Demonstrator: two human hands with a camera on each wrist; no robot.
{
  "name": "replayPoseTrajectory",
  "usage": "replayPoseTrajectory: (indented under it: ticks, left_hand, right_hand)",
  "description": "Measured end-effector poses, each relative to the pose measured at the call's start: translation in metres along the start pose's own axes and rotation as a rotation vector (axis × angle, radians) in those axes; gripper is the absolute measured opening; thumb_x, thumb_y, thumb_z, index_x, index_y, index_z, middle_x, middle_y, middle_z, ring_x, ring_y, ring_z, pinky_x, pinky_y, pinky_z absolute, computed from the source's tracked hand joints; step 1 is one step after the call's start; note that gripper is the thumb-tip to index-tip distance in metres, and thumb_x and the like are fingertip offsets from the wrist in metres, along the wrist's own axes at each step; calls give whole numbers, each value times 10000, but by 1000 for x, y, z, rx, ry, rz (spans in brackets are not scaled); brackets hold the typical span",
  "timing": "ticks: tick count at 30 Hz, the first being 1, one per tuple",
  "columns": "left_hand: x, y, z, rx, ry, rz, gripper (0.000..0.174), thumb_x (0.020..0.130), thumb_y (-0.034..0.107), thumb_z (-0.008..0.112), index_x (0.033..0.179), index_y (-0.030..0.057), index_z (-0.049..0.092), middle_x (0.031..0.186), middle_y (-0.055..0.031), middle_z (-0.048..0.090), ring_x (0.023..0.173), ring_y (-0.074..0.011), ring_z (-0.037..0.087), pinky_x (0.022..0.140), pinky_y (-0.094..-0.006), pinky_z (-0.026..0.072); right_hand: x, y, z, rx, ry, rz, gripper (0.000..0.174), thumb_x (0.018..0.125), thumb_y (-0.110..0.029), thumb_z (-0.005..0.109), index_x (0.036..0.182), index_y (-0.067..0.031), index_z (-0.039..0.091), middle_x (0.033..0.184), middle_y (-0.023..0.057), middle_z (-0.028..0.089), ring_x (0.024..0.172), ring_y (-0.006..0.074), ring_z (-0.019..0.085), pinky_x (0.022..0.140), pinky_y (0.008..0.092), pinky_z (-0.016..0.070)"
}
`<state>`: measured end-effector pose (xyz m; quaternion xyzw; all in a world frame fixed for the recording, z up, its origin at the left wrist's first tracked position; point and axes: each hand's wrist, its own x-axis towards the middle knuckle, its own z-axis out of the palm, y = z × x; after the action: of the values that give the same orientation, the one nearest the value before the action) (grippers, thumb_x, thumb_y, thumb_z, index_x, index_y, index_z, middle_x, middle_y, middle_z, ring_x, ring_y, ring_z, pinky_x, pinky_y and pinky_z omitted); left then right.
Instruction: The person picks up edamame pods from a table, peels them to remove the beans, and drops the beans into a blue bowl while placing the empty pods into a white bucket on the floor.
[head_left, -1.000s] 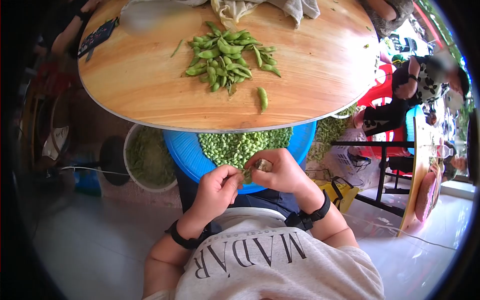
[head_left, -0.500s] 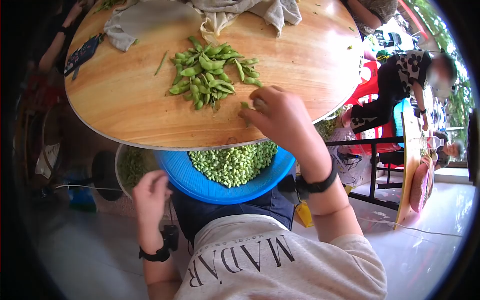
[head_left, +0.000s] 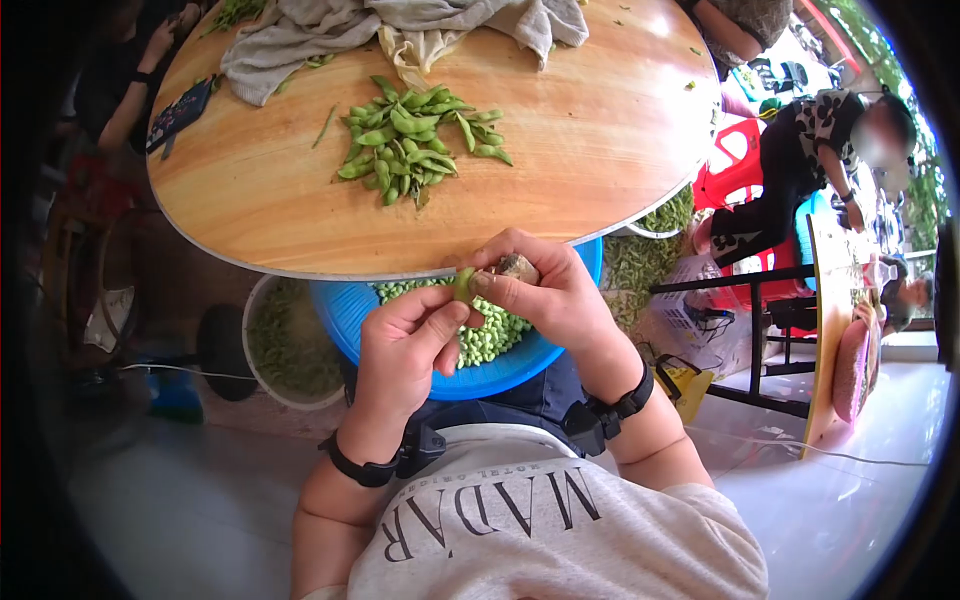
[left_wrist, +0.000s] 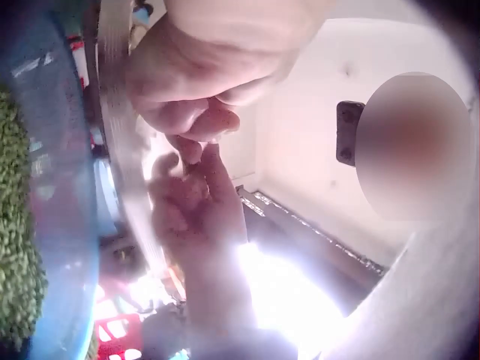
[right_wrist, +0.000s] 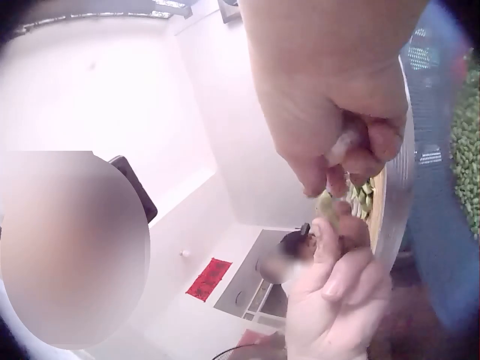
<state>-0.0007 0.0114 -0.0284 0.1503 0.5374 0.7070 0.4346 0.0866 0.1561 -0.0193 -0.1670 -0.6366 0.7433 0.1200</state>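
Between my two hands, above the basket, is a green soybean pod (head_left: 463, 283). My left hand (head_left: 398, 348) pinches its lower end with thumb and fingers. My right hand (head_left: 560, 305) pinches the upper end between thumb and forefinger; a brownish-grey wrapping or lump (head_left: 517, 268) shows at its curled fingers. In the right wrist view the pod (right_wrist: 327, 206) spans the narrow gap between both hands' fingertips. Under the hands a blue basket (head_left: 335, 335) holds shelled green beans (head_left: 490, 345), partly hidden by the hands and the table edge.
A heap of soybean pods (head_left: 405, 140) lies on the round wooden table (head_left: 560, 190), with a crumpled grey cloth (head_left: 300, 45) behind it. On the floor to the left stands a white bucket (head_left: 262, 375) of green husks. Another person (head_left: 800, 170) bends over at the right.
My right hand reached to the table, picked up the single pod near the edge and came back to the left hand. The left hand swung out left, then returned to meet it.
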Motion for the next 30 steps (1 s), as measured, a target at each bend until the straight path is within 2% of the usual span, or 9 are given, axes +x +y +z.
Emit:
replayPoseTrajectory:
  ticks: [2,3,4,7,10,11,17,26,30]
  left_hand:
    - [-6,1,1,123,63,63,144,826,46,599,949,-30,611,742,-45,613,443,-46,437,398,-176,328]
    - [-9,3,3,213,105,99,122,812,36,614,914,-32,616,736,-47,612,445,-47,437,398,-172,320]
    - [-12,3,3,303,143,131,101,798,25,628,880,-34,621,731,-49,611,447,-48,438,398,-169,311]
    - [-14,-5,4,594,134,403,107,748,-4,668,838,-36,621,706,-56,607,493,-77,482,436,-191,354]
    - [-16,-3,10,823,98,655,135,715,-26,681,829,-46,613,688,-76,599,560,-118,537,495,-222,410]
    - [-20,2,13,852,107,602,149,699,-29,685,826,-46,610,686,-105,591,597,-164,566,544,-251,447]
    - [-25,4,18,1005,120,688,136,692,-35,682,807,-31,608,685,-117,591,572,-210,565,514,-278,448]
    - [-23,3,17,979,133,681,128,711,-49,650,829,-22,609,667,-118,578,566,-212,561,507,-282,439]
    - [-19,-13,13,858,178,663,91,753,-34,628,841,-14,612,654,-90,580,510,-164,533,465,-264,413]
  right_hand:
    - [-5,-5,-6,-86,-12,82,191,872,-183,562,894,4,594,676,-3,537,561,56,463,509,191,382]
    - [-6,-2,-9,77,-79,144,281,914,-264,500,865,1,581,604,-15,463,511,53,394,462,197,324]
    - [-8,0,-9,95,-118,154,306,924,-279,474,856,0,579,593,-17,451,503,52,383,454,197,315]
    - [-18,0,-5,110,-230,190,366,950,-314,403,855,4,560,579,-1,449,483,59,379,445,195,286]
    - [-22,-2,4,73,-205,177,384,950,-331,396,787,-5,515,570,-8,450,482,58,385,438,201,289]
    - [-23,-2,4,76,-202,175,384,950,-332,397,783,-7,513,571,-8,451,481,57,385,436,200,288]
    - [-26,0,6,79,-169,183,380,942,-326,422,805,3,554,559,-11,451,471,52,389,416,209,309]
    - [-26,0,15,-53,-89,130,310,929,-248,464,786,10,561,555,5,475,476,58,411,422,221,332]
    - [-28,7,17,-88,-37,69,300,928,-235,463,780,9,555,557,13,486,485,58,418,429,227,343]
